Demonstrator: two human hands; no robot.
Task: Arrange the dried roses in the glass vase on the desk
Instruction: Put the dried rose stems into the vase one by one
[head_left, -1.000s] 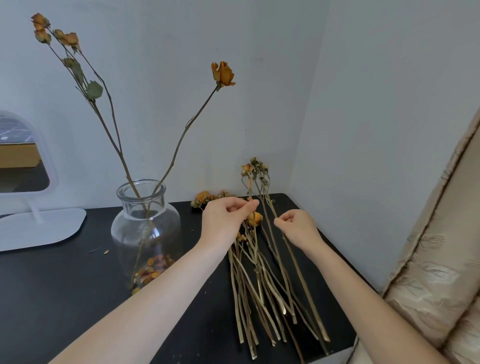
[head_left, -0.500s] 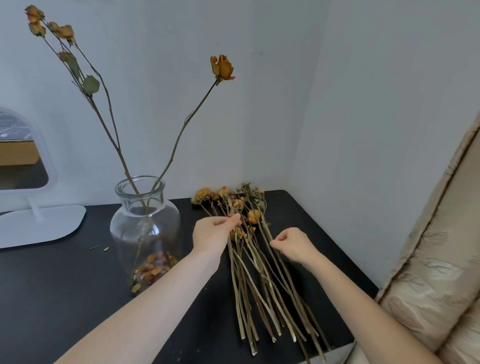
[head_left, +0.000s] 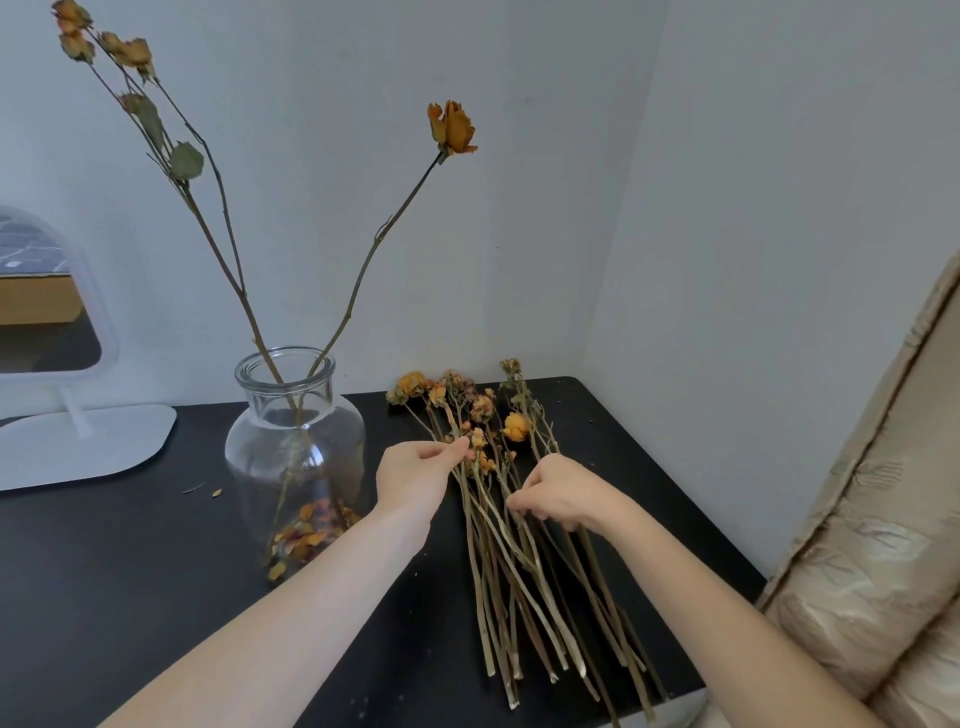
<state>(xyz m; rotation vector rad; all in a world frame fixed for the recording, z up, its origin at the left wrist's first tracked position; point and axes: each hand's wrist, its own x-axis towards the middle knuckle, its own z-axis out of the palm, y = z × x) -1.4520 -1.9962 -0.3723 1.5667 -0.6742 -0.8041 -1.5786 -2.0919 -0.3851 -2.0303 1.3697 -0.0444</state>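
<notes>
Dried roses (head_left: 506, 566) lie bundled on the black desk (head_left: 130, 571) beside the upright glass vase (head_left: 296, 441) holding tall roses (head_left: 452, 130).

Left hand (head_left: 413, 480) and right hand (head_left: 563, 493) pinch loose roses (head_left: 514, 566) beside vase (head_left: 296, 441).

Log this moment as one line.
phase: picking from pile | left hand: pinches a stem near the blooms | right hand: grips stems | dried roses: flat on desk | glass vase: holds stems

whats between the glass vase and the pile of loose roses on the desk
Head view: the left hand and its wrist, over black desk, lie between the glass vase and the pile of dried roses.
</notes>
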